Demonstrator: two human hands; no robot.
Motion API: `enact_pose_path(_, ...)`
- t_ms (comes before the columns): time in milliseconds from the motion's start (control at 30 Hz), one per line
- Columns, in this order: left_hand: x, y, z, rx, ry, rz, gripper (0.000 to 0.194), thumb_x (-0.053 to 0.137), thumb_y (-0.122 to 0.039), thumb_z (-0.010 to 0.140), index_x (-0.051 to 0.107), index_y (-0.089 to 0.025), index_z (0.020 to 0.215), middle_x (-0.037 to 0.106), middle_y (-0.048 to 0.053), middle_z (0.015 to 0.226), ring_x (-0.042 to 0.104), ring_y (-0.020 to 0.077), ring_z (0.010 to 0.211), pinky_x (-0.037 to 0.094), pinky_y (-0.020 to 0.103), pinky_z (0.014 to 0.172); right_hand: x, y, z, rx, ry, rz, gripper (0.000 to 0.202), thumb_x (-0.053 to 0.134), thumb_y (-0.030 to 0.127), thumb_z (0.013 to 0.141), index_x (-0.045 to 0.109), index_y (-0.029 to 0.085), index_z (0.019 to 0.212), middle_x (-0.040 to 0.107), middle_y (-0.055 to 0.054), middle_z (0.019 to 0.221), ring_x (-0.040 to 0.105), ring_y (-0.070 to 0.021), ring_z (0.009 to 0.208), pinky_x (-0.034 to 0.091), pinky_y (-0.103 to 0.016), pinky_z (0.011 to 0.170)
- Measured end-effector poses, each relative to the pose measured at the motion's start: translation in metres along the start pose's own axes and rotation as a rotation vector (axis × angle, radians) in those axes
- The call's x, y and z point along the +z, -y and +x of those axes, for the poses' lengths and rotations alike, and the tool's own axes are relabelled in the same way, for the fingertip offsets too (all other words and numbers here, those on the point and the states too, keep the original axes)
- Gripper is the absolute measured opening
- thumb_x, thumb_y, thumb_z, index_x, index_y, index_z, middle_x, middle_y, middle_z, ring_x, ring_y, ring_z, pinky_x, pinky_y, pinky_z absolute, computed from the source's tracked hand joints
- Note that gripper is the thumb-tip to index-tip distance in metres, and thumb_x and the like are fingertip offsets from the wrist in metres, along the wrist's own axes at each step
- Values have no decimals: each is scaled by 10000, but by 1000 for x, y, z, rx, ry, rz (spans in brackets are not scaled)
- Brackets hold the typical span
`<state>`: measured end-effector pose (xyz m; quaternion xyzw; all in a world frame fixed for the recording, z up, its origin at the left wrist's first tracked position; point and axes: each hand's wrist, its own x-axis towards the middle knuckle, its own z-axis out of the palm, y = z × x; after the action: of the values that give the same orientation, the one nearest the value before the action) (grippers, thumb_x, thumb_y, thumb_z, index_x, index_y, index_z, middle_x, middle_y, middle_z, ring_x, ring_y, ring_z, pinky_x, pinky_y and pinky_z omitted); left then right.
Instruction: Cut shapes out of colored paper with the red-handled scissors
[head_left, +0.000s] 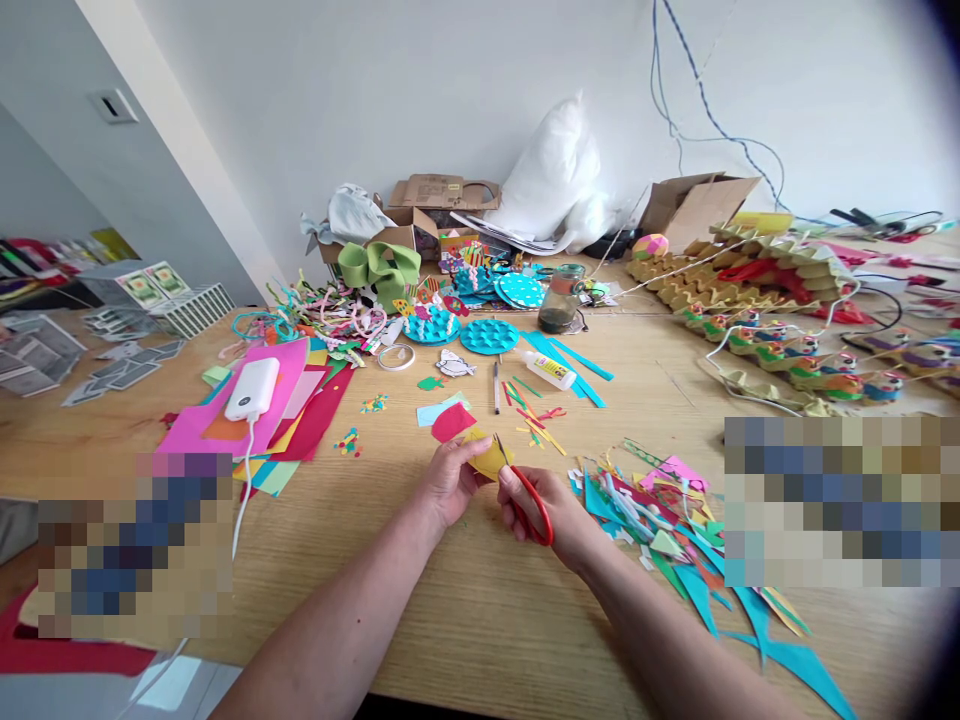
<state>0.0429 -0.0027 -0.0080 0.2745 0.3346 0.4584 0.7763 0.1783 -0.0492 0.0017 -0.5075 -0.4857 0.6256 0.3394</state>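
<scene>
My left hand (448, 478) pinches a small piece of yellow paper (489, 456) between thumb and fingers. In my right hand (541, 505) is a pair of scissors with red handles (537, 505), its blades at the paper's right side. Just beyond the hands lie a red paper piece (453, 422) and a light blue paper piece (442, 408). A pen (496, 388) rests farther up the table, near a fish cut-out with dark outlines (455, 363) and a small green fish shape (430, 383). A white glue bottle (551, 370) lies on its side to the right.
Paper scraps (667, 520) are heaped to the right. Coloured sheets with a white power bank (253, 388) on top lie left, its cable (241, 500) running off the front edge. Blue scalloped discs (489, 337) and a glass jar (559, 300) stand behind; egg cartons (780, 375) fill the right.
</scene>
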Motion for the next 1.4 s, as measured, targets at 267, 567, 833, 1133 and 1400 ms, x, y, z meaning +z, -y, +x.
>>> enact_pose_path(267,3,1,-3,7,30,-42,173,729,-241,635,633,-129,726,646,25,721,588,134,641,459,259,582,0,1,2,-18,-36,-4,545,535,698,717,484,159,652,527,34,479,456,-61,345,291,-159,340)
enact_pose_path(567,2,4,1,62,-33,-9,163,731,-189,591,601,-126,667,613,5,635,548,108,566,419,239,550,1,-3,3,-30,-34,-90,493,593,635,714,475,162,641,542,28,490,475,-70,355,294,-160,340)
enact_pose_path(833,4,3,-2,90,-35,37,154,715,-170,590,579,-139,655,581,-16,616,524,97,560,408,232,548,2,-3,3,-27,-24,-84,483,592,630,718,478,164,660,548,27,488,489,-81,360,309,-161,336)
enact_pose_path(1133,3,0,-2,77,-18,68,147,701,-181,569,573,-143,630,570,-12,591,508,101,533,390,240,543,-1,-6,3,-50,21,-94,434,582,577,765,500,157,691,568,18,521,509,-81,391,323,-158,357)
enact_pose_path(1400,2,0,-1,74,-11,88,134,689,-178,579,582,-144,651,581,-5,606,518,107,543,397,245,551,0,-5,2,-31,15,-95,443,584,589,754,495,161,684,560,23,516,505,-83,385,306,-157,337)
